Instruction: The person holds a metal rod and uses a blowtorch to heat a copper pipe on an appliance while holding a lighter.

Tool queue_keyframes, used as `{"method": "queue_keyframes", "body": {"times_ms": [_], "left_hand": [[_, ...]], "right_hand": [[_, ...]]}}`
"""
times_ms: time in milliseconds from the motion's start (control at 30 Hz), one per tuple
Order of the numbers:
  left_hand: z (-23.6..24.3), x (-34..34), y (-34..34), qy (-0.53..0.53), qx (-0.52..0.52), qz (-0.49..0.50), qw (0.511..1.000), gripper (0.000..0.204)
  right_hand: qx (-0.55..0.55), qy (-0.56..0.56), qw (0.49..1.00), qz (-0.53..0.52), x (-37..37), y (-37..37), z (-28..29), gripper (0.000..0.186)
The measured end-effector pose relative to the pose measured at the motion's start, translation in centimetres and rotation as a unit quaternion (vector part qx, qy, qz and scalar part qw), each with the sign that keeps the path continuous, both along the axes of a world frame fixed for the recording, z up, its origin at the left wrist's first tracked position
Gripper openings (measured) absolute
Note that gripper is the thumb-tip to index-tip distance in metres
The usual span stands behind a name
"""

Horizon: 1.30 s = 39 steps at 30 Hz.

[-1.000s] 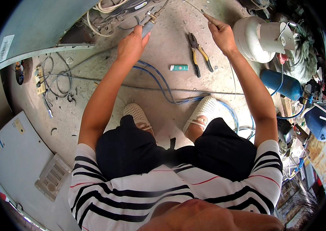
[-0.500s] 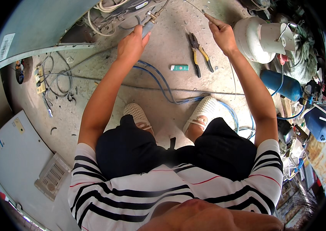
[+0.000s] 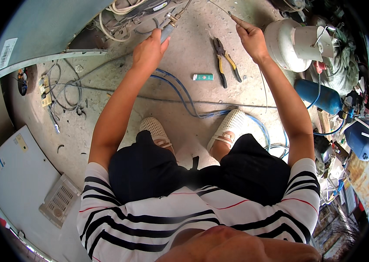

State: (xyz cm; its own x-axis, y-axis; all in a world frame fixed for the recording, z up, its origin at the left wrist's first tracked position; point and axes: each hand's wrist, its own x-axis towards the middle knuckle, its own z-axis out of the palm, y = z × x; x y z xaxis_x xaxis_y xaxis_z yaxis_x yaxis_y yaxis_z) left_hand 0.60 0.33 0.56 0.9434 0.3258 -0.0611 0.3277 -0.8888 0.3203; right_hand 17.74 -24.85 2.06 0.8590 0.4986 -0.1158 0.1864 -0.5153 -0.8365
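Note:
My left hand [image 3: 148,50] is closed around the grey handle of a gas torch [image 3: 167,31]. The torch has brass valve fittings, and its thin neck runs up past the top edge, so its tip is out of sight. My right hand [image 3: 252,43] pinches a thin metal rod [image 3: 218,7], index finger stretched along it. One end of the rod slants up and left toward the torch side; a thin tail hangs below the wrist. Between my hands, combination pliers [image 3: 222,51] with black-and-yellow handles lie on the concrete floor, with a green lighter [image 3: 203,77] beside them.
Blue hoses [image 3: 184,94] and a dark cable cross the floor before my feet. At right stand a white gas cylinder [image 3: 280,46] and a blue cylinder [image 3: 319,97] amid clutter. A large grey metal cabinet [image 3: 40,26] fills the upper left; a pale panel [image 3: 23,161] lies lower left.

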Motion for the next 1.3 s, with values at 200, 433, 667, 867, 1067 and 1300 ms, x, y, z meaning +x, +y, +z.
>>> {"method": "queue_keyframes", "body": {"times_ms": [200, 433, 667, 867, 1067, 1300], "left_hand": [[0.1, 0.1, -0.2, -0.003, -0.001, 0.001, 1.0, 0.034], [0.1, 0.1, -0.3, -0.008, 0.001, 0.002, 1.0, 0.034], [-0.2, 0.0, 0.0, -0.017, -0.023, 0.006, 1.0, 0.038], [0.2, 0.0, -0.2, -0.005, -0.002, -0.002, 1.0, 0.034], [0.4, 0.1, -0.3, -0.008, -0.004, -0.002, 1.0, 0.034], [0.0, 0.0, -0.2, -0.014, -0.002, 0.0, 1.0, 0.034]], "right_hand": [[-0.002, 0.004, 1.0, 0.0, 0.0, 0.0, 0.1, 0.033], [-0.002, 0.006, 1.0, -0.008, -0.1, 0.3, 0.3, 0.033], [-0.013, 0.011, 1.0, -0.015, -0.2, 0.3, 1.0, 0.033], [-0.002, -0.007, 1.0, -0.004, 0.3, -0.1, 0.1, 0.033], [-0.01, 0.023, 1.0, -0.009, 0.0, 0.2, 0.8, 0.033], [-0.005, 0.012, 1.0, -0.002, 0.1, 0.3, 0.4, 0.033]]}}
